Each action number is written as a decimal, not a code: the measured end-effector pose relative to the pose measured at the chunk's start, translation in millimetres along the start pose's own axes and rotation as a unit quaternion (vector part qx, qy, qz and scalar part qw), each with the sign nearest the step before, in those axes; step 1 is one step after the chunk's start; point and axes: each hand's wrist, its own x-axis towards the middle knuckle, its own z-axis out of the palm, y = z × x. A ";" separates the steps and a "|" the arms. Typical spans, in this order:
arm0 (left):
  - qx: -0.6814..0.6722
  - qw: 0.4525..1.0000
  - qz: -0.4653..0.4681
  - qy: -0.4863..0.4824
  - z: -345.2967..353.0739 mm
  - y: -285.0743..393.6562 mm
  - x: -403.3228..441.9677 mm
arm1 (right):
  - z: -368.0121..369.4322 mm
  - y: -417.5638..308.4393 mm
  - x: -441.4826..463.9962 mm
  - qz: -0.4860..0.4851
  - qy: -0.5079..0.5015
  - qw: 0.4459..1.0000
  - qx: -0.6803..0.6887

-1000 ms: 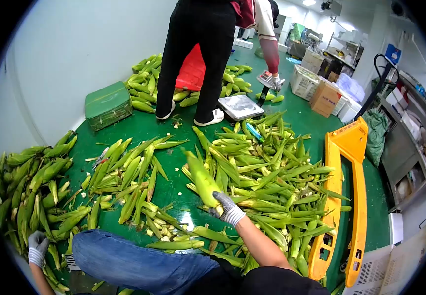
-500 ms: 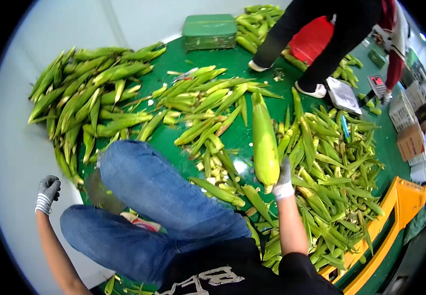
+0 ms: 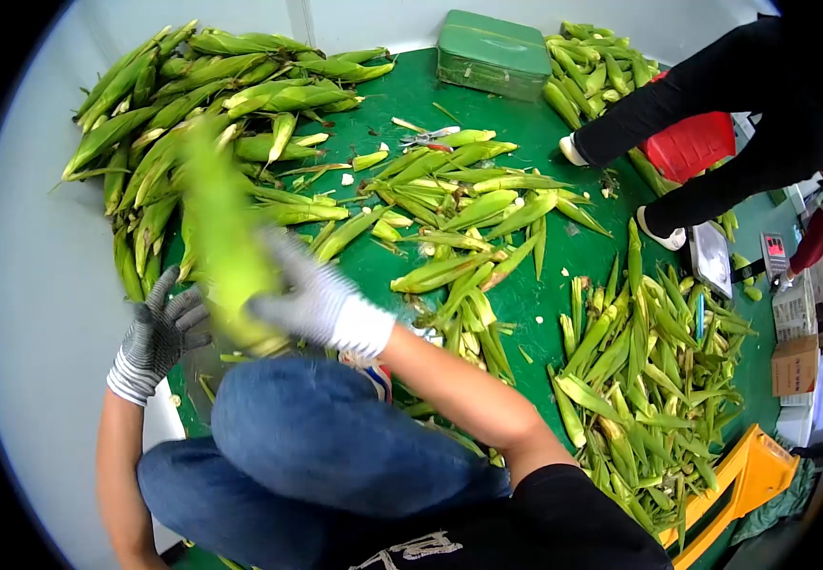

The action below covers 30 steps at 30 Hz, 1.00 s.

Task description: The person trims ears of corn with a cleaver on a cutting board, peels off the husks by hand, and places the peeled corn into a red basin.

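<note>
Motion smears the large green corn ear that my right hand grips near its lower end, above my knees. Just left of the ear, my left hand is spread open in a grey glove with a striped cuff, holding nothing. Both hands wear such gloves. Behind them a heap of corn ears in husk lies against the wall. Loose husks and leaves are scattered over the green floor at the centre, with a cutting tool by their upper edge.
A large pile of husks lies at right, beside a yellow pallet jack. A green box stands at the back wall. Another person in black trousers stands beside a red container and a scale.
The view has turned left. My right hand has carried the corn ear leftward from beside the husk pile to near my left hand, whose fingers have spread.
</note>
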 end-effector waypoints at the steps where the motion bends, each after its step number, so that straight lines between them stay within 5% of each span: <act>1: -0.024 1.000 -0.013 0.014 -41.3 -4.4 25.4 | 5.5 -14.5 15.8 0.029 -0.154 0.978 0.138; 2: -0.048 0.998 -0.030 0.030 -83.0 -11.3 45.7 | 16.3 5.3 30.4 -0.050 -0.175 0.983 -0.004; 5: -0.108 0.980 0.000 0.165 -78.4 1.9 45.2 | -24.2 94.6 100.0 0.090 -0.130 0.965 -0.211; 7: -0.103 0.985 0.026 0.138 -164.1 -27.0 42.2 | -79.8 189.1 136.4 0.173 0.000 0.879 -0.444; 8: -0.113 0.960 -0.027 0.253 -168.5 -28.3 39.2 | -111.5 231.0 153.4 0.219 0.007 0.838 -0.500; 10: -0.095 0.948 -0.055 0.299 -186.6 -47.7 39.2 | -166.5 300.8 172.9 0.278 -0.040 0.725 -0.629; 13: -0.091 0.933 -0.156 0.311 -221.8 -72.4 48.5 | -193.4 339.8 175.3 0.404 -0.110 0.690 -0.590; 16: -0.055 0.921 -0.211 0.323 -231.2 -68.2 62.5 | -189.6 360.4 128.1 0.399 -0.096 0.705 -0.578; 20: -0.034 0.939 -0.228 0.257 -258.3 -60.0 69.0 | -208.4 302.0 -32.0 0.319 -0.153 0.662 -0.660; 25: -0.028 0.926 -0.215 0.310 -288.9 -54.9 52.2 | -208.8 150.4 -333.9 0.539 -0.232 0.587 -0.557; 26: -0.026 0.920 -0.211 0.329 -287.0 -56.3 44.5 | -209.1 129.6 -463.9 0.552 -0.297 0.532 -0.569; 28: -0.005 0.916 -0.235 0.324 -265.5 -51.8 29.2 | -184.9 17.5 -526.5 0.765 -0.426 0.309 -0.370; 29: 0.014 0.915 -0.239 0.326 -260.9 -48.8 14.6 | -177.6 -20.6 -652.2 0.741 -0.502 0.281 -0.347; 30: 0.036 0.912 -0.241 0.330 -257.1 -43.8 0.9 | -167.7 -60.4 -573.7 0.863 -0.396 0.193 -0.247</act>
